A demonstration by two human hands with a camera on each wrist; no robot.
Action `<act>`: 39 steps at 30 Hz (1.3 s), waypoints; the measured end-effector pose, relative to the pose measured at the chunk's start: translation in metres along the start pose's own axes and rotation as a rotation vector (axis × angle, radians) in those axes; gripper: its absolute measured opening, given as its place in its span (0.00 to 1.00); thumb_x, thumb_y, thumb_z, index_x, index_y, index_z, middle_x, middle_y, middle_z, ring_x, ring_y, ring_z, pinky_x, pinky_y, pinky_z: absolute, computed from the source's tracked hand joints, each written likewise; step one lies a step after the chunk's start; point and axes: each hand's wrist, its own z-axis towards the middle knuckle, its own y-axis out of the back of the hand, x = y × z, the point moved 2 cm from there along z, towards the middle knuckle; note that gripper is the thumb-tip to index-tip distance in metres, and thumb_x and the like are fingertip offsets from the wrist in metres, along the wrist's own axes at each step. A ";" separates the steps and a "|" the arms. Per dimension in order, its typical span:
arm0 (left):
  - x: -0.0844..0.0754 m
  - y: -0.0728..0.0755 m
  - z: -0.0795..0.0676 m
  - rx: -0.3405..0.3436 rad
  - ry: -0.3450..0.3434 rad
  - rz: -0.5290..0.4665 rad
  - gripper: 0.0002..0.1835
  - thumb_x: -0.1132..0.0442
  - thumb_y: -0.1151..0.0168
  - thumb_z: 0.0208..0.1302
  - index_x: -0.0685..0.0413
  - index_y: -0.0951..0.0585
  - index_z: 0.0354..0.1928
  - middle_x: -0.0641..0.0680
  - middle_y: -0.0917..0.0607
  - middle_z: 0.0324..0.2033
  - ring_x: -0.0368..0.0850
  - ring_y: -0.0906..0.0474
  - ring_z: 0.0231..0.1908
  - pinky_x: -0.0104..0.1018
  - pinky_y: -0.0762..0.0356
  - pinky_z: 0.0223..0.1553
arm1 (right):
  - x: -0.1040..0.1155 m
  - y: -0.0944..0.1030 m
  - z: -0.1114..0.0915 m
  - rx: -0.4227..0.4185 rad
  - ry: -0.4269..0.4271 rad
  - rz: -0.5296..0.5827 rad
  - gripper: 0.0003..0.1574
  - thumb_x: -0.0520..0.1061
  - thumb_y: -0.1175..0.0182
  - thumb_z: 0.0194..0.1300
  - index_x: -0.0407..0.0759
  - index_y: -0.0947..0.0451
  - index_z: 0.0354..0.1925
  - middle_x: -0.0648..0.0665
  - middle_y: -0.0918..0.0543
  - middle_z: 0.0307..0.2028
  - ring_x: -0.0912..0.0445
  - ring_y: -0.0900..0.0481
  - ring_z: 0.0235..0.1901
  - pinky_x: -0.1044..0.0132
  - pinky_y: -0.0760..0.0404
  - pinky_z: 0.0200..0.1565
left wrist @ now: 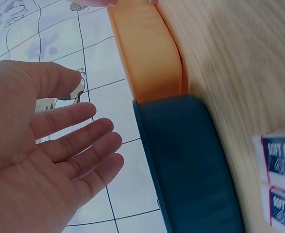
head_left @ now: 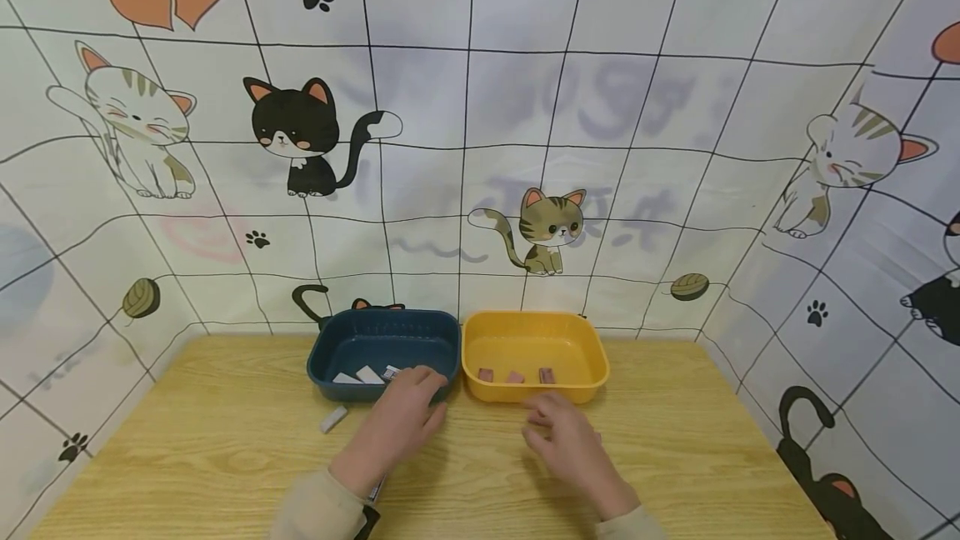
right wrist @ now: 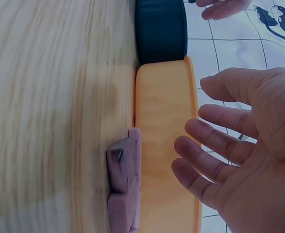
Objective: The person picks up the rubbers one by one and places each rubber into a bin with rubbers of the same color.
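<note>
My left hand (head_left: 401, 419) is at the front right of a dark blue bin (head_left: 322, 357), its fingers relaxed and holding nothing. Inside that bin lie several white erasers (head_left: 369, 375). My right hand (head_left: 566, 447) hovers just in front of a yellow bin (head_left: 600, 357), fingers loosely bent, with nothing held. Several pink erasers (head_left: 546, 376) lie in the yellow bin. In the right wrist view, more pink erasers (right wrist: 123, 167) rest on the wood beside that bin. The left wrist view shows two erasers in printed sleeves (left wrist: 280, 158) on the table near the blue bin.
Both bins stand side by side at the back of the wooden table (head_left: 480, 490). One white eraser (head_left: 333, 418) lies on the table in front of the blue bin's left part. A cat-patterned cloth (head_left: 420, 182) hangs behind and at both sides.
</note>
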 end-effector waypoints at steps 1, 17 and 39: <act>-0.001 -0.001 0.000 -0.005 -0.006 0.004 0.13 0.66 0.30 0.64 0.63 0.17 0.49 0.58 0.16 0.45 0.56 0.19 0.48 0.51 0.19 0.53 | -0.001 0.000 0.000 0.001 0.007 0.012 0.16 0.34 0.32 0.64 0.37 0.17 0.51 0.42 0.16 0.46 0.46 0.12 0.46 0.56 0.13 0.48; -0.010 -0.016 -0.011 0.015 -0.037 -0.015 0.13 0.66 0.33 0.64 0.63 0.16 0.49 0.56 0.17 0.43 0.51 0.20 0.45 0.48 0.18 0.50 | -0.021 0.010 0.005 0.066 -0.042 -0.041 0.11 0.34 0.33 0.64 0.41 0.14 0.46 0.49 0.16 0.43 0.55 0.17 0.44 0.62 0.16 0.46; -0.029 -0.038 -0.019 0.083 -0.083 -0.034 0.11 0.63 0.32 0.64 0.60 0.15 0.46 0.51 0.19 0.39 0.45 0.22 0.40 0.42 0.19 0.46 | -0.029 0.002 0.008 0.145 0.032 -0.202 0.06 0.34 0.31 0.59 0.43 0.16 0.34 0.53 0.26 0.31 0.57 0.31 0.33 0.62 0.26 0.36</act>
